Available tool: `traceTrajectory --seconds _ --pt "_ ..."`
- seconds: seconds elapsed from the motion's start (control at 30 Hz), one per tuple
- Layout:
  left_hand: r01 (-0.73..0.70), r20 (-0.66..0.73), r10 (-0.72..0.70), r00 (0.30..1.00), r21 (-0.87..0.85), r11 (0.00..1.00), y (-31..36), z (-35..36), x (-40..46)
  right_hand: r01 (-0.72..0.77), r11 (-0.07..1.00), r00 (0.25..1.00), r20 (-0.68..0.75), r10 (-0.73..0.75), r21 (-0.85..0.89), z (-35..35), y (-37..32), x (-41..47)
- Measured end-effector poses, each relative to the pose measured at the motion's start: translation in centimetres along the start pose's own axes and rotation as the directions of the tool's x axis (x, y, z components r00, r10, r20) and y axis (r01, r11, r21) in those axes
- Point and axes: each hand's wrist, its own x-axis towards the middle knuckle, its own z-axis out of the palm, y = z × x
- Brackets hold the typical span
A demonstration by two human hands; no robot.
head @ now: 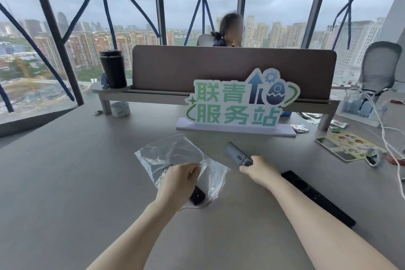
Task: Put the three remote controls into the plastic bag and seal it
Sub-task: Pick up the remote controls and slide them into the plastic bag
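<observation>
Two bare forearms reach over the grey surface (65, 182). Left hand (179, 182) pinches the plastic bag (175, 151) at its mouth, one black remote (197, 196) inside. Right hand (260, 171), its grip pressed together, holds the grey remote (237, 153); a long black remote (315, 197) lies beside that forearm.

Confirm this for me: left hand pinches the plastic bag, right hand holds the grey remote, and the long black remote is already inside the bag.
One detail is wrong. The head view shows the long black remote lying on the table, outside the plastic bag, beside the right forearm. The rest stands: the left hand pinches the bag and the right hand holds the grey remote.
</observation>
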Motion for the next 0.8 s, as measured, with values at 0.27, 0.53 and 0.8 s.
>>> traceTrajectory --seconds 0.27,0.53,0.8 --pt "-0.024 -0.028 0.022 0.999 -0.086 0.996 6.3 2.2 1.5 -0.097 0.837 0.916 0.376 -0.136 0.538 -9.2 4.0 -13.1" --pt "-0.030 -0.034 0.028 0.999 -0.060 0.998 7.7 2.0 -0.4 0.011 0.803 0.953 0.236 -0.189 0.596 -1.0 0.0 -12.3" --pt "0.011 -0.032 -0.011 0.999 -0.020 1.000 6.6 2.1 -1.4 -0.131 0.990 0.927 -0.362 0.103 -0.053 -4.7 8.7 -11.8"
